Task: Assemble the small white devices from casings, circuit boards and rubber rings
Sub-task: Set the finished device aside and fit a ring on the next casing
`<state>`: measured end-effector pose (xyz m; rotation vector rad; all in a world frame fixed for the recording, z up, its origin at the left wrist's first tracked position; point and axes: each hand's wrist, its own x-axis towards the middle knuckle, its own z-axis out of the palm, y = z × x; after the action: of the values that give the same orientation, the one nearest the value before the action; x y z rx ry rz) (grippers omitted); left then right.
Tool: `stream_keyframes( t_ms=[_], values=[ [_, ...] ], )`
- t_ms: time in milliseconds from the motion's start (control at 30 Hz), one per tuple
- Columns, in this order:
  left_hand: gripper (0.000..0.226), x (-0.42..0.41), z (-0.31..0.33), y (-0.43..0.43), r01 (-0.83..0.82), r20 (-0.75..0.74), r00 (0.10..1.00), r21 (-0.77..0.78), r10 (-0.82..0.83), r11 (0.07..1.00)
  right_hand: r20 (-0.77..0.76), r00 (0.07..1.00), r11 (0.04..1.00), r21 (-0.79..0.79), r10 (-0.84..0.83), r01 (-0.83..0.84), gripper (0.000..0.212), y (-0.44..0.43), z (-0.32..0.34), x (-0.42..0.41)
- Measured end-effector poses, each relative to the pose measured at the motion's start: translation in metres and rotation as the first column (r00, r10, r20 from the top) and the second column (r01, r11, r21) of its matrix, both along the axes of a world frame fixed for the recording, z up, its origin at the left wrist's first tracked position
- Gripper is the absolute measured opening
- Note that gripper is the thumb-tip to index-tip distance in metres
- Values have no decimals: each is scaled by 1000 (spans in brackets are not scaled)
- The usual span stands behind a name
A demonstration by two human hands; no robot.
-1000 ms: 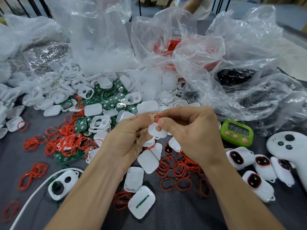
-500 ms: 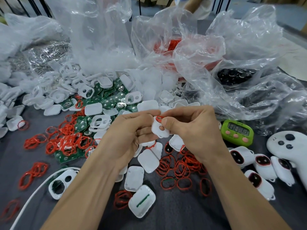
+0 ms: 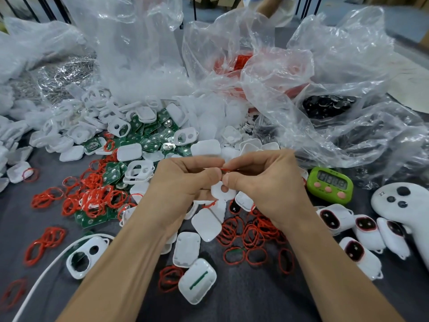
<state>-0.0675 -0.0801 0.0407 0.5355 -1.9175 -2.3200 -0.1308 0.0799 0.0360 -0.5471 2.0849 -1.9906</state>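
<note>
Head view: we see left grip, right grip both curled, pinching red rubber ring just above white casing, over surface.

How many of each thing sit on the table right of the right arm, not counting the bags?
Finished white devices with dark windows: 4
Green timer: 1
White controller: 1
Total: 6
</note>
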Motion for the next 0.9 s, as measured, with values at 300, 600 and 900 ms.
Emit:
stream_keyframes(
  t_ms=[300, 600, 900],
  values=[
    [22, 1, 6, 1, -42, -138, 989, 73, 52, 996, 472, 852, 936, -348, 224, -54, 15, 3, 8, -6],
    [20, 3, 7, 11, -62, -318, 948, -143, 13, 988, 193, 975, 953, -300, 112, -50, 32, 4, 7, -6],
    [37, 4, 6, 11, -79, -353, 935, -318, -40, 945, 135, 990, 952, -306, 44, 0, 32, 3, 4, -5]
  ],
)
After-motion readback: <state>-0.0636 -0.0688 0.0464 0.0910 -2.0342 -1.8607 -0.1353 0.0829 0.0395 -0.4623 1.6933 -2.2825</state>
